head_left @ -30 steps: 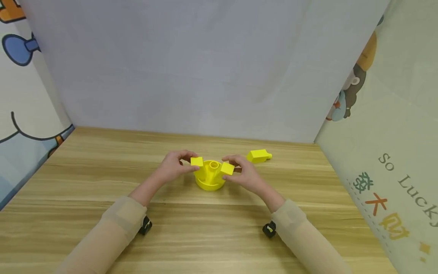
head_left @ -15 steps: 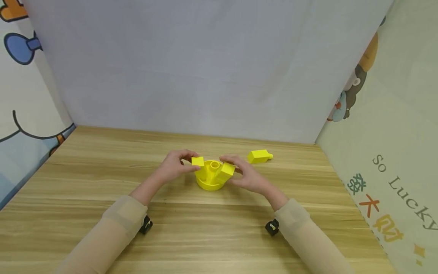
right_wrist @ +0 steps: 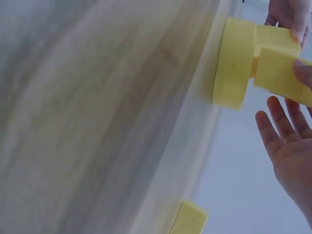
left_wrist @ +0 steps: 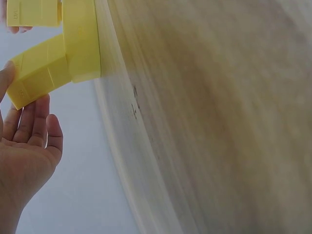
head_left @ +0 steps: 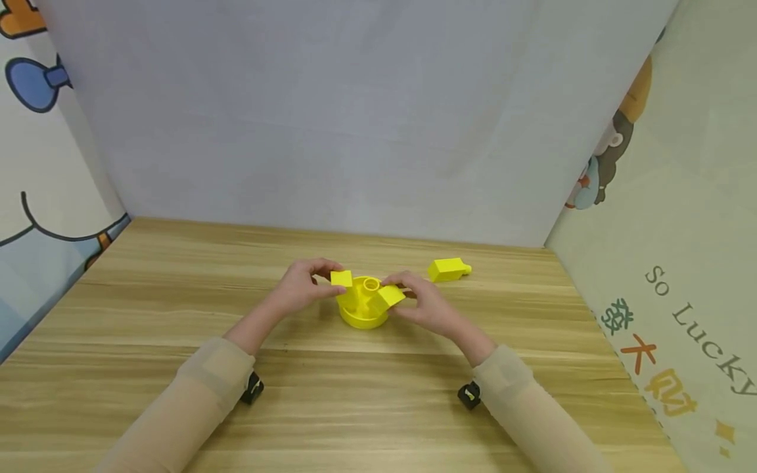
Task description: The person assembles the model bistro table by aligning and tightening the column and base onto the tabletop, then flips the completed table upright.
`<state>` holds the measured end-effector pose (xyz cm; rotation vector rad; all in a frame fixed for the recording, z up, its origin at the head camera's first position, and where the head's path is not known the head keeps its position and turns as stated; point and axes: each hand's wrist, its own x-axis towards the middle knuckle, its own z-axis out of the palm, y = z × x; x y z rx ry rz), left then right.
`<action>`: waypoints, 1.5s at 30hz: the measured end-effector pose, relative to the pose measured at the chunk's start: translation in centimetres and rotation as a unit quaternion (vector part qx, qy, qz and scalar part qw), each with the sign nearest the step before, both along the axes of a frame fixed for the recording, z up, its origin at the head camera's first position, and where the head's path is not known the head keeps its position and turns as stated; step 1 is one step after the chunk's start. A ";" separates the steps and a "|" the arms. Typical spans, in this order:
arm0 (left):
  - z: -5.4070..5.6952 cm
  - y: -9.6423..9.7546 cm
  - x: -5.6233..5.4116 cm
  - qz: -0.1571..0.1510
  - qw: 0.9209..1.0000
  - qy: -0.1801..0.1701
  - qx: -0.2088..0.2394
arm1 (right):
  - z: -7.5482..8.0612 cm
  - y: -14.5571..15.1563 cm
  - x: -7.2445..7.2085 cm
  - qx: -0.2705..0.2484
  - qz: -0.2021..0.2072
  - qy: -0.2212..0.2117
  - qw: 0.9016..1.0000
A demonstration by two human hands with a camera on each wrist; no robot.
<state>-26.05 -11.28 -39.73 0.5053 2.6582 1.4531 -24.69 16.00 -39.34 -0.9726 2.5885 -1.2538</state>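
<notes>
A round yellow base [head_left: 363,323] with a raised ring inside stands on the table between the hands. My left hand [head_left: 298,287] pinches a square-topped yellow block [head_left: 341,278] between thumb and fingers. In the left wrist view this left block [left_wrist: 41,70] leans outward from the base's open side. My right hand [head_left: 428,305] holds a second yellow block [head_left: 390,297], tilted over the right side of the base. In the right wrist view the thumb lies on this right block [right_wrist: 278,73], whose narrower end is at the base; how deep it sits is hidden.
Behind the right hand, a third yellow block [head_left: 447,270] with a rounded peg lies on the wooden table [head_left: 355,407]. A pale grey backdrop [head_left: 331,131] rises along the table's far edge. Printed panels stand at both sides.
The right hand has shifted slightly and changed its hold, and the right block's angle has changed, its top now facing differently. The left hand and its block stay nearly still.
</notes>
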 end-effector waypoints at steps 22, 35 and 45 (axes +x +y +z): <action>-0.1 0.1 -0.1 -0.002 1.000 -0.001 0.002 | -0.2 -1.4 0.0 0.043 -0.007 0.007 0.999; -0.1 0.1 -0.1 0.000 1.000 -0.007 0.009 | 0.5 -0.8 -0.6 0.048 0.110 0.052 0.991; -0.1 0.1 -0.1 0.004 1.000 -0.017 0.015 | 0.6 -0.7 -0.8 0.059 0.136 0.065 0.987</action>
